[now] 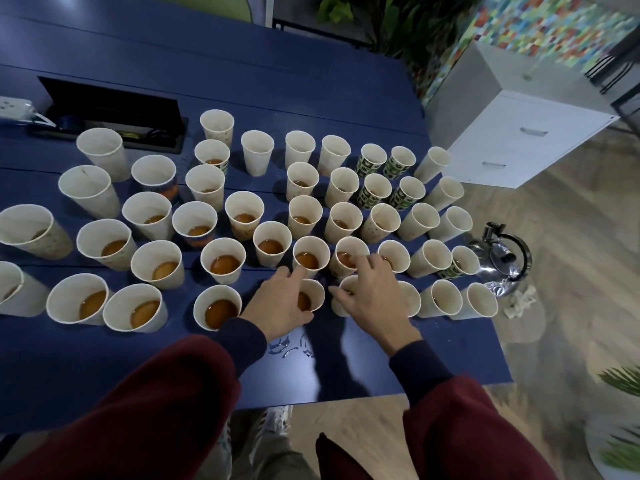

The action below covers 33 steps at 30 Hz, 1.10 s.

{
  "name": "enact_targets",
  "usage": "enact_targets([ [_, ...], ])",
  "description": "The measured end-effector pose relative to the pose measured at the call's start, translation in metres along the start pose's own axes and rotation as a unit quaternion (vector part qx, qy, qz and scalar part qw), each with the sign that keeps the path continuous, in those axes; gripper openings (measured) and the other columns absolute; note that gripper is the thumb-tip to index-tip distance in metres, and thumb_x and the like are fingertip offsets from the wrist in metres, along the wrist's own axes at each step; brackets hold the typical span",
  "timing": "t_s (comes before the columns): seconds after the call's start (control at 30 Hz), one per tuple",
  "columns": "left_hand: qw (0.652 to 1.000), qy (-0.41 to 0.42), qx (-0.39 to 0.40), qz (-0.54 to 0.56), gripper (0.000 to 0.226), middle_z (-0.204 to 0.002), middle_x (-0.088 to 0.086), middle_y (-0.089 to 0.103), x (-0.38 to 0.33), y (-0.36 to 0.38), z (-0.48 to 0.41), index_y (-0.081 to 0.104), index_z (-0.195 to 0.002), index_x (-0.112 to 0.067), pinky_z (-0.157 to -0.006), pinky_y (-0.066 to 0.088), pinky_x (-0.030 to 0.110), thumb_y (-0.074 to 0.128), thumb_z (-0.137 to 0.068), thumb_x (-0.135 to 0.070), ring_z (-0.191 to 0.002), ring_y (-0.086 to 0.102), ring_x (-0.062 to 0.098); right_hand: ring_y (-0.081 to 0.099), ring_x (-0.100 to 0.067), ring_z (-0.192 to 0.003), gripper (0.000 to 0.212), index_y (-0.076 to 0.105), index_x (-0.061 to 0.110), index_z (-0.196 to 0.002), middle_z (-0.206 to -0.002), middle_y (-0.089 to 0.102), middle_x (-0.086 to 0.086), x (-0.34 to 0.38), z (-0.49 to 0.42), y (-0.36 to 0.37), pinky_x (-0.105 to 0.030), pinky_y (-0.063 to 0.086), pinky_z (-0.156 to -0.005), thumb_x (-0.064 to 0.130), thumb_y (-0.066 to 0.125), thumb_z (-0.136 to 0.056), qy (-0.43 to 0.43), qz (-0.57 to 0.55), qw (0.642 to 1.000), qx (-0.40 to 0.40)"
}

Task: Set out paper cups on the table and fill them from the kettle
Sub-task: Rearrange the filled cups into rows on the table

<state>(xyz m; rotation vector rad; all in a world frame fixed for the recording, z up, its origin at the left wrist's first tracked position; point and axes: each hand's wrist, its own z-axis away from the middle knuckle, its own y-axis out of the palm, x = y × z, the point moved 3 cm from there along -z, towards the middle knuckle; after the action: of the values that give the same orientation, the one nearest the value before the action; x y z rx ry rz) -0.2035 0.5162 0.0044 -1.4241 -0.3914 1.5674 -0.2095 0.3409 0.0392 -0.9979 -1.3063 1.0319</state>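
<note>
The kettle (pixel 505 261) stands upright at the right end of the tabletop (pixel 242 81), close to its edge. Its hoop handle arches over the lid, and a crumpled tissue (pixel 519 303) lies just beside it. Leftward from it spread the paper cups (pixel 221 261) in rough rows. Those on the left and in the middle hold brown tea, while many in the far rows and toward the right look dry, though some insides are hard to read.

In the front row the left grip (pixel 277 303) is wrapped round a front cup (pixel 317 293) that has tea in it, fingers on its far side and thumb on the near side. Just to its right the right grip (pixel 375 296) lies over the neighbouring cup (pixel 346 285). Its thumb runs along the near rim and its fingers bend over the far one, so it seems to clasp that cup from above.

The kettle lies to the right of both grips, well apart from the left and nearer the right, with a few open front-row cups between. Fetching it looks like the right grip's job once it lets go. The reach would go sideways above those rims to take the handle from over the lid.
</note>
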Motion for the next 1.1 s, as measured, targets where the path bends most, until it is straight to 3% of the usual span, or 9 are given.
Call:
enact_targets([
  [0.2, 0.999, -0.019, -0.01, 0.041, 0.057, -0.112, 0.001, 0.048, -0.01, 0.005, -0.003, 0.044, -0.117, -0.026, -0.082, 0.039, 0.029, 0.082, -0.077, -0.039, -0.107, 0.054, 0.025, 0.052, -0.031, -0.108, 0.068, 0.058, 0.013, -0.124, -0.118, 0.056, -0.01, -0.024, 0.016, 0.015, -0.039, 0.044, -0.088, 0.054, 0.079, -0.074, 0.02, 0.045, 0.999, 0.017],
  [0.43, 0.998, -0.05, 0.001, 0.024, 0.063, -0.117, 0.001, 0.051, -0.012, 0.008, -0.007, 0.044, -0.119, -0.027, -0.086, 0.044, 0.031, 0.084, -0.074, -0.046, -0.111, 0.054, 0.022, 0.053, -0.028, -0.114, 0.067, 0.05, 0.013, -0.133, -0.124, 0.056, -0.009, -0.03, 0.012, 0.015, -0.037, 0.043, -0.092, 0.054, 0.069, -0.084, 0.011, 0.036, 0.998, 0.056],
  [0.53, 0.998, -0.057, -0.002, 0.013, 0.069, -0.12, 0.002, 0.053, -0.014, 0.006, -0.006, 0.043, -0.122, -0.026, -0.089, 0.046, 0.035, 0.082, -0.072, -0.055, -0.112, 0.054, 0.024, 0.052, -0.027, -0.116, 0.077, 0.045, 0.014, -0.139, -0.126, 0.055, -0.008, -0.032, 0.011, 0.014, -0.036, 0.045, -0.092, 0.056, 0.07, -0.081, 0.005, 0.031, 0.998, 0.063],
  [0.7, 0.993, -0.073, -0.089, 0.006, 0.066, -0.114, -0.002, 0.06, -0.011, -0.019, -0.005, 0.046, -0.12, -0.027, -0.085, 0.052, 0.04, 0.063, -0.078, -0.074, -0.103, 0.06, 0.021, 0.055, -0.029, -0.105, 0.078, 0.047, 0.013, -0.134, -0.115, 0.057, -0.008, -0.032, -0.01, 0.001, -0.041, 0.049, -0.084, 0.062, 0.063, -0.075, -0.018, -0.01, 0.999, 0.029],
  [0.93, 0.966, -0.133, -0.215, -0.059, 0.038, -0.112, 0.012, 0.061, 0.03, -0.075, -0.018, 0.054, -0.113, -0.014, -0.081, 0.05, 0.044, 0.066, -0.09, -0.041, -0.101, 0.059, 0.031, 0.053, -0.03, -0.111, 0.06, 0.053, 0.012, -0.129, -0.122, 0.057, -0.011, 0.021, -0.048, -0.012, -0.043, 0.047, -0.09, 0.048, 0.071, -0.085, -0.104, -0.043, 0.993, 0.025],
  [1.1, 0.963, -0.104, -0.214, -0.125, 0.048, -0.122, 0.022, 0.054, 0.057, -0.099, -0.044, 0.055, -0.123, -0.004, -0.09, 0.046, 0.048, 0.073, -0.085, -0.028, -0.111, 0.051, 0.039, 0.048, -0.032, -0.117, 0.064, 0.054, 0.013, -0.129, -0.128, 0.054, -0.011, 0.071, -0.078, 0.006, -0.043, 0.039, -0.093, 0.052, 0.073, -0.082, -0.178, 0.002, 0.982, 0.056],
])
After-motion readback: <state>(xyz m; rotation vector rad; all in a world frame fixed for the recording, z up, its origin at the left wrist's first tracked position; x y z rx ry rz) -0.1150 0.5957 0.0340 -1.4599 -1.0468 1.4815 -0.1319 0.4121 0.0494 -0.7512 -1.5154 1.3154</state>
